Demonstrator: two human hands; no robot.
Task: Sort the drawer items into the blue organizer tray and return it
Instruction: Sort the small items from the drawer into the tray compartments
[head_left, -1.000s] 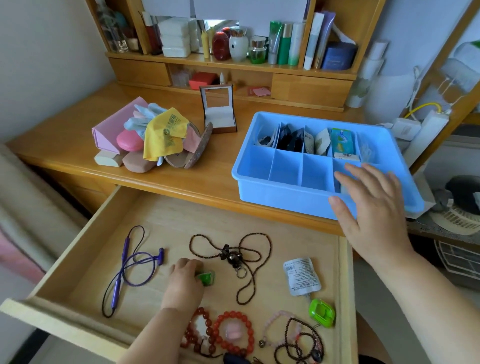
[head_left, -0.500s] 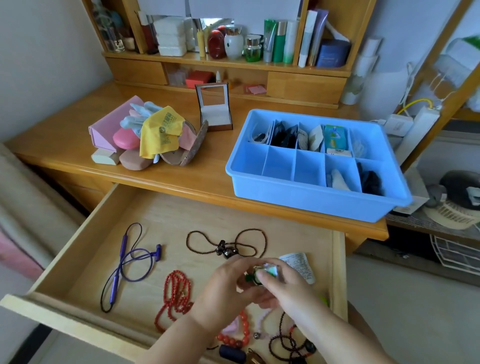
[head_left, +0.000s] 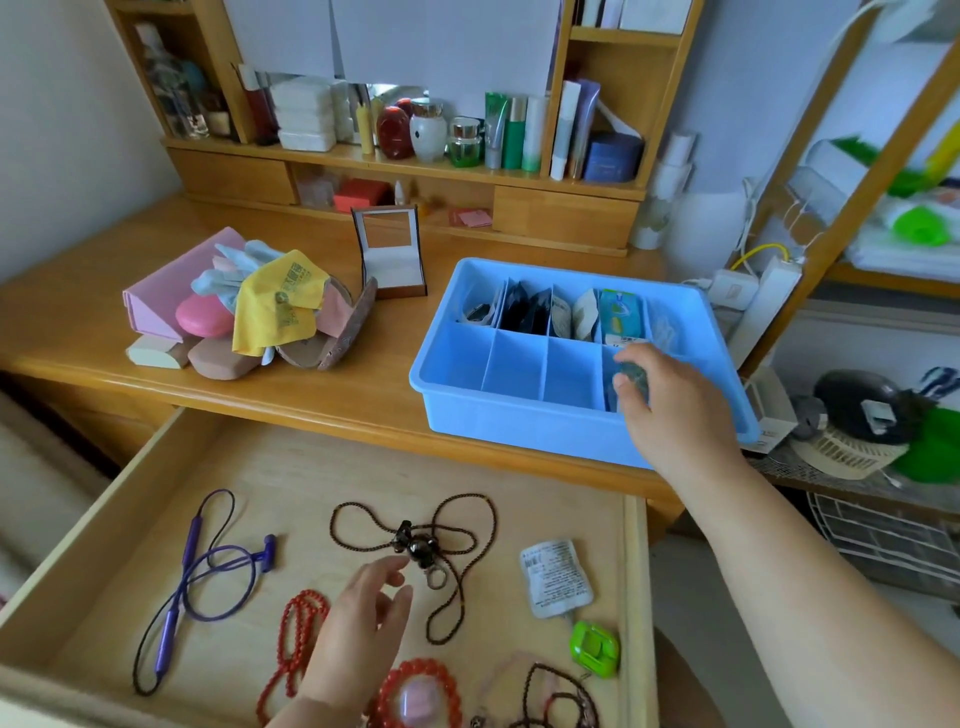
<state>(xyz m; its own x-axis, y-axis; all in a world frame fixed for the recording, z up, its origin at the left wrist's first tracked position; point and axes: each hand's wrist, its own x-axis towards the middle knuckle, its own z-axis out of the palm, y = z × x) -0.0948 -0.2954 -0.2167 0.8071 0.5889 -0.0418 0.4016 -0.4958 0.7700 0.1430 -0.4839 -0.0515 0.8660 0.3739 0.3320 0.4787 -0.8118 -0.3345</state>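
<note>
Right hand (head_left: 670, 400) grip pinching small greenish item (head_left: 631, 376) over blue organizer tray (head_left: 519, 421) (front-right cell); risk: lands in neighbouring cell if released off-centre. Left hand (head_left: 363, 623) grip spread.

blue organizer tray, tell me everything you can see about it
The blue organizer tray looks like light blue plastic, rectangular, with a rolled rim and dividers forming a back and a front row of compartments. It sits flat on the wooden desk, behind the open drawer. Back cells hold upright packets; three front cells show nothing inside. The right hand hovers over the front right cells, pinching a small greenish item.
</note>
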